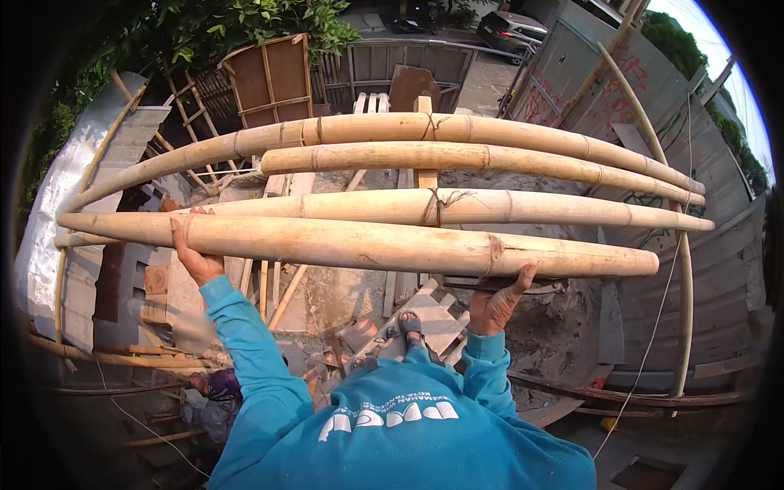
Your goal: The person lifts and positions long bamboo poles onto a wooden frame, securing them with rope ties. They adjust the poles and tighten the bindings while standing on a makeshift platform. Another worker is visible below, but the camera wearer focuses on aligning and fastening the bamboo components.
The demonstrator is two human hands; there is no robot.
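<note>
A thick pale bamboo pole (351,241) lies crosswise in front of me, its blunt right end free. My left hand (198,260) grips it near its left part, thumb on the near side and fingertips showing over the top. From below, my right hand (496,307) holds the pole's right part, with the thumb up against it and the other fingers mostly hidden. Just beyond runs a second bamboo pole (539,207), tied with dark cord (438,207) to an upright wooden post (425,177). Farther off are a shorter bamboo pole (367,157) and a long bamboo pole (523,134).
An upright bamboo pole (684,327) crosses the right ends, beside a corrugated metal wall (723,253). Far below, my sandalled foot (411,323) rests among boards and rubble. Another person (219,400) is at lower left. A thin cord (653,335) hangs at right.
</note>
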